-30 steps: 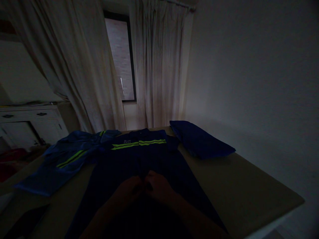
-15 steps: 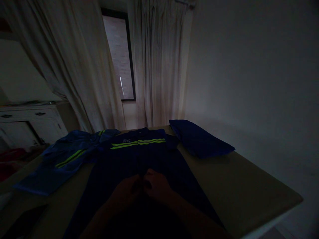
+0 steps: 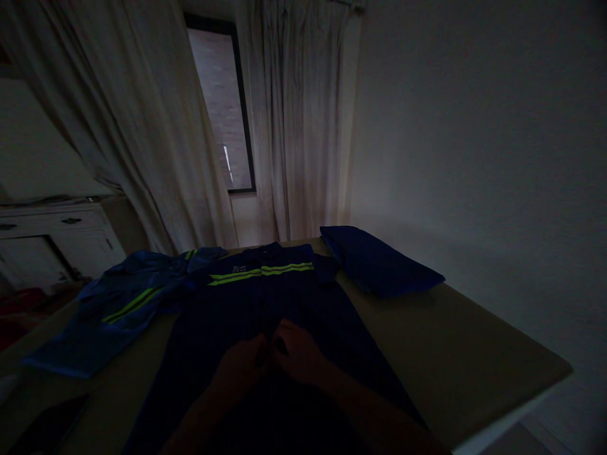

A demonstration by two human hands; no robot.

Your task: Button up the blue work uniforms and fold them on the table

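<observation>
A dark blue work jacket (image 3: 294, 297) lies spread front up, its collar at the far end and yellow-green stripes across the chest. Low over its middle, my left hand (image 3: 244, 361) is closed, fingers bent at the front closure line. Close beside it, my right hand (image 3: 298, 351) is curled the same way, thumb and fingers pinched together. Both appear to grip the jacket's front edges. Deep shadow hides the fingertips and any fastener between them.
A lighter blue striped garment (image 3: 128, 297) lies to the left on the table (image 3: 474, 360). At the far right sits a folded blue cloth (image 3: 379, 262). A dark flat object (image 3: 50, 423) is at near left. Curtains (image 3: 298, 126) and a white cabinet (image 3: 57, 237) stand behind.
The view has shifted slightly. My hands stay at the jacket's middle, with the fingers moving only a little against each other.
</observation>
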